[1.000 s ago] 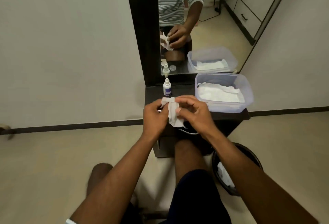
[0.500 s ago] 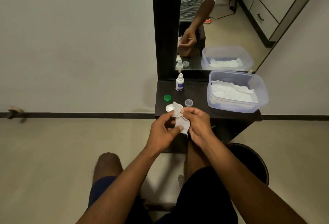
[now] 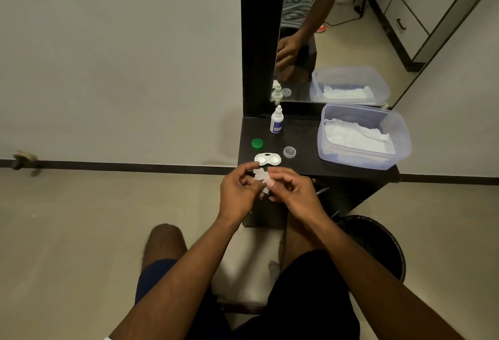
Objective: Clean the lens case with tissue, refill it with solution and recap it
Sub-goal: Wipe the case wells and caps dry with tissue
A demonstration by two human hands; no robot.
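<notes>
The white lens case [image 3: 267,159] lies open and uncapped on the dark counter [image 3: 305,145], close to its front edge, both wells facing up. Just in front of it, at its 6 o'clock, the left hand [image 3: 237,191] and the right hand [image 3: 290,189] meet over the counter's edge and together pinch a small crumpled piece of white tissue [image 3: 261,176] between their curled fingertips; neither hand touches the case. At the case's 11 o'clock sits a green cap [image 3: 257,144], and at its 2 o'clock a clear cap [image 3: 289,152], both apart from it. Farther back, at 12 o'clock, a small white solution bottle [image 3: 276,123] with a blue label stands upright near the mirror [image 3: 337,42]. At 3 o'clock, well apart from the case, a translucent plastic tub [image 3: 363,137] holds a stack of white tissues. A dark round waste bin [image 3: 378,242] stands on the floor at 5 o'clock, beside the person's right knee.
</notes>
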